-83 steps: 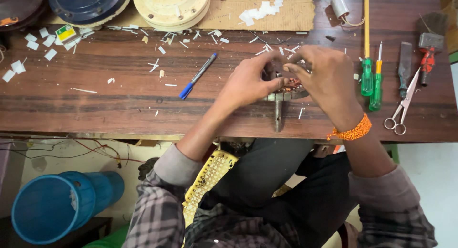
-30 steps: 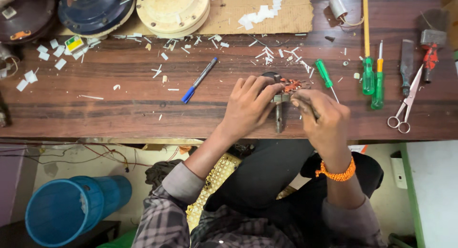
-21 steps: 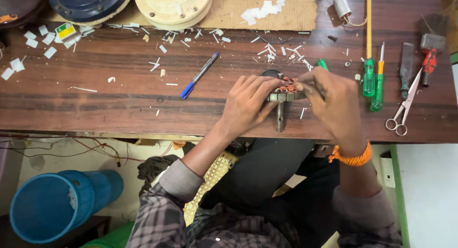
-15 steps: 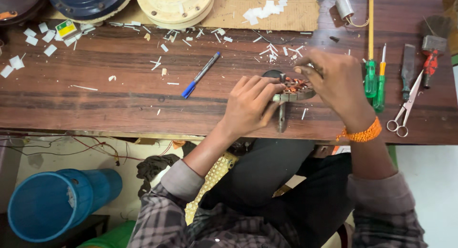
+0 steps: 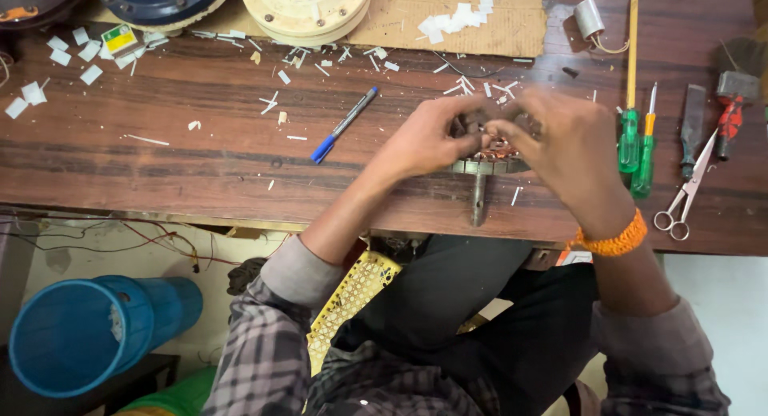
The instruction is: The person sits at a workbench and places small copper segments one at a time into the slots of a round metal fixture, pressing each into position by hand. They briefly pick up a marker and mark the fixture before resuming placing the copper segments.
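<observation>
Head view: wound stator (image 5: 490, 162) lies between left hand (image 5: 428, 136) and right hand (image 5: 564, 148).

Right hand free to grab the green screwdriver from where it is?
Probably not at once: the right hand and left hand are both closed around the wound motor part. The path is free, though: the green screwdriver lies just right of the hand on bare bench.
</observation>
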Motion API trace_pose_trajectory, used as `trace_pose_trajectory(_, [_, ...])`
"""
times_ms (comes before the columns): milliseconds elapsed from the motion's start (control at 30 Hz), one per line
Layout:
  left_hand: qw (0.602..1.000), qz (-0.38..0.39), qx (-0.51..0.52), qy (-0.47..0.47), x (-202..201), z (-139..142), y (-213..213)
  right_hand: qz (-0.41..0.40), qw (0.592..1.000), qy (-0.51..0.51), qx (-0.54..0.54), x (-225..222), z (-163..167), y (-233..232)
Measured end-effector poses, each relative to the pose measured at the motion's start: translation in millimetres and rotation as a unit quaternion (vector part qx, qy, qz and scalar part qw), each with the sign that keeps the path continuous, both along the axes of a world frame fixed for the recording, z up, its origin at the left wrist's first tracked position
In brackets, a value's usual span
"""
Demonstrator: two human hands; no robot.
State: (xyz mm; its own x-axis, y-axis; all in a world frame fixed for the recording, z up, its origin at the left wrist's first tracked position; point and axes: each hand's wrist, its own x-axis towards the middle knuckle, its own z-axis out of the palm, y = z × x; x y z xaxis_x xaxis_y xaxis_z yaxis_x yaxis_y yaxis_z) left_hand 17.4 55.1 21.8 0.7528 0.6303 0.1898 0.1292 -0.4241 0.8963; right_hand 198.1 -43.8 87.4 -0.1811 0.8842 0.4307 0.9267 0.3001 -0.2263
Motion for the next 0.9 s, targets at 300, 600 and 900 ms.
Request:
trace_pose_trajectory(300, [0.995, -0.058, -0.084, 0.001, -19.9, -3.0, 13.3, 0.036, 0.999, 0.034, -0.008, -33.6, 6.9, -46.6])
trace_pose_trajectory(600, [0.984, -0.049, 0.160, -0.061, -21.0, -5.4, 14.7, -0.014, 0.998, -0.017, 0.064, -48.4, -9.6, -62.1])
trace_pose_trajectory(900, [0.990, -0.057, 0.105, -0.078, -26.3, -5.9, 17.0, -0.008, 0.997, -0.021, 0.070, -45.6, -53.1, -66.3])
